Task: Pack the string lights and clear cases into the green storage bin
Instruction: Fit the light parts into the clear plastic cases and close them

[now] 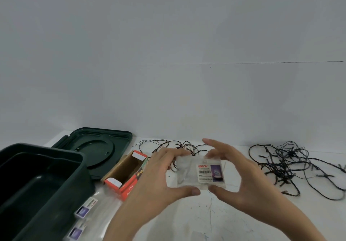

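Head view: left hand (161, 181) and right hand (237, 181) pinch one case (194, 175); bin (78, 184) looks empty, lights (286, 164) lie unpacked along the tabletop's far edge.

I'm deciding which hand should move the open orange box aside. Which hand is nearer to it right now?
Left. The left hand grips the clear case just to the right of the orange box; the right hand holds the case's far side, farther from the box.
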Tool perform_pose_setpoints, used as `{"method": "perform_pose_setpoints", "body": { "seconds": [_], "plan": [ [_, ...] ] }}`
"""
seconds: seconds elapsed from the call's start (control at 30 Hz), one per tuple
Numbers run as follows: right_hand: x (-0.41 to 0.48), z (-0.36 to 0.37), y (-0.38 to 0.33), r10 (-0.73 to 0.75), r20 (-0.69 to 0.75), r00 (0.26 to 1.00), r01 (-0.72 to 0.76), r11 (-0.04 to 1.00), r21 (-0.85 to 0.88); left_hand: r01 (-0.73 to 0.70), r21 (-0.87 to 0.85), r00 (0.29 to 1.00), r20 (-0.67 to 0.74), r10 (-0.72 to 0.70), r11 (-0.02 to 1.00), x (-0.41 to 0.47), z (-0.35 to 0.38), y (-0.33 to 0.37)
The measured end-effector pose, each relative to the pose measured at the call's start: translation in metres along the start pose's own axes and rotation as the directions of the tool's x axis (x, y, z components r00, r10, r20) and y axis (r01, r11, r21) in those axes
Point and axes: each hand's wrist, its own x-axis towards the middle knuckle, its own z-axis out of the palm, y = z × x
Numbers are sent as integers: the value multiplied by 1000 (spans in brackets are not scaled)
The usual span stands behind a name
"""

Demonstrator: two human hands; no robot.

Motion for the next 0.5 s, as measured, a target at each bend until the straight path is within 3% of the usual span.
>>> {"method": "perform_pose_setpoints", "body": {
  "seconds": [0.13, 0.33, 0.5],
  "plan": [
    [12, 36, 26, 60, 64, 996, -66, 994, 82, 131, -66, 990, -35, -134, 989, -14, 0, -21],
    [30, 108, 63, 82, 203, 976, -93, 994, 49, 255, -203, 945, -154, -288, 945, -35, -4, -43],
    [40, 150, 80, 70, 301, 951, -79, 997, 15, 323, -171, 917, -188, -353, 931, -52, -9, -49]
  ]
}}
